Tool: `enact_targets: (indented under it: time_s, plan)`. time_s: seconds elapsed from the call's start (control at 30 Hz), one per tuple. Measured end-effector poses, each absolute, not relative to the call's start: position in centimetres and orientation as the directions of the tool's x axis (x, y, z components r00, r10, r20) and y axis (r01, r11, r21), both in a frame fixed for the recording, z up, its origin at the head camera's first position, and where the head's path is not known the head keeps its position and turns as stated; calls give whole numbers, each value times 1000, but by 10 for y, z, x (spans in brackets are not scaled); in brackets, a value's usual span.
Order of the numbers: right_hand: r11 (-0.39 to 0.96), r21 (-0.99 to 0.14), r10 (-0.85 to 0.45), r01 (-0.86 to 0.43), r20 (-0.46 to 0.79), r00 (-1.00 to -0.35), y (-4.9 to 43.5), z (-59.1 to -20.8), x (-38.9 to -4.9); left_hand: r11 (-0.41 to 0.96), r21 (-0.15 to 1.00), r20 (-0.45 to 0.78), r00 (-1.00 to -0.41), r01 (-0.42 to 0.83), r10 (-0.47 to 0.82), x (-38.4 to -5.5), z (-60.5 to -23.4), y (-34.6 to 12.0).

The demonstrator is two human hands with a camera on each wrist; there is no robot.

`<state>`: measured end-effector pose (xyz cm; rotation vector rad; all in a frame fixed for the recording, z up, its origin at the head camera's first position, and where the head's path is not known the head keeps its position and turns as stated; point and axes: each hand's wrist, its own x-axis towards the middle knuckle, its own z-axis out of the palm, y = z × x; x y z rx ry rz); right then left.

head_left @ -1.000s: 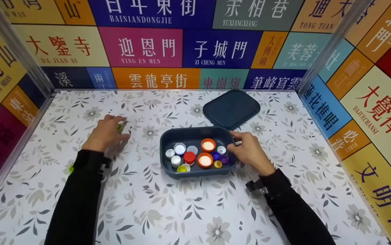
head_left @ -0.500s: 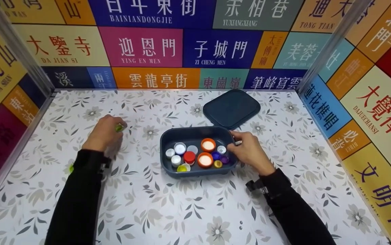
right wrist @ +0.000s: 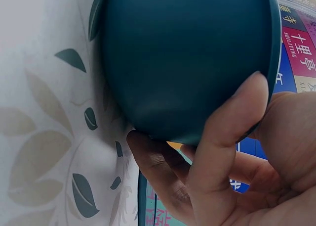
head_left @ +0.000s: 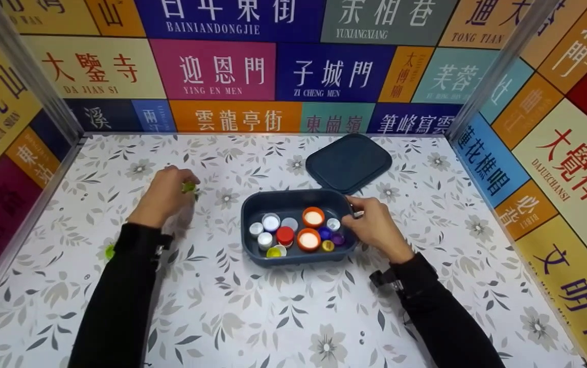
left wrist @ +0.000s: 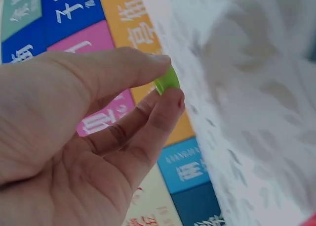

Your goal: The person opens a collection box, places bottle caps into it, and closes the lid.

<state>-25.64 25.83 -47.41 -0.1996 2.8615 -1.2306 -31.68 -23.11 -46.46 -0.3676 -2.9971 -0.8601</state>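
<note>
My left hand (head_left: 163, 197) pinches a small bright green bottle cap (left wrist: 168, 81) between thumb and fingertips, left of the box. In the left wrist view the cap shows edge-on. With my right hand (head_left: 377, 230) I hold the right end of a dark blue rectangular plastic box (head_left: 278, 203); in the right wrist view the thumb lies against its outer wall. Inside the box lie several bottle caps, among them a red cap (head_left: 285, 235), an orange-rimmed cap (head_left: 313, 217), a yellow cap (head_left: 274, 252) and a purple cap (head_left: 337, 238).
Behind the box, a matching dark blue lid (head_left: 349, 162) lies flat. Another green cap (head_left: 110, 251) is on the table beside my left sleeve, partly covered by it. Panels with printed signs (head_left: 211, 69) enclose the flower-patterned table (head_left: 211, 317) at the back and sides.
Fingers of my left hand have closed from spread to a pinch on the green cap, and that hand has shifted slightly right and back. My right hand and the box stay in place.
</note>
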Motion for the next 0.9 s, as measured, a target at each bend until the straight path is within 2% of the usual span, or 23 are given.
enact_targets:
  time_s: [0.23, 0.47, 0.67, 0.9]
  plan:
    - [668, -736, -132, -111, 30, -991, 257, -474, -256, 793, 511, 184, -944, 331, 274, -301, -445, -191]
    - [662, -742, -130, -104, 23, -991, 257, -474, -257, 718, 499, 253, -874, 485, 414, -281, -434, -142]
    - [665, -739, -131, -109, 27, -991, 257, -475, -256, 671, 467, 225, -812, 576, 539, -268, -431, -102]
    - [668, -737, -130, -103, 20, -991, 257, -474, -257, 656, 401, 147, -751, 640, 643, -273, -430, -67]
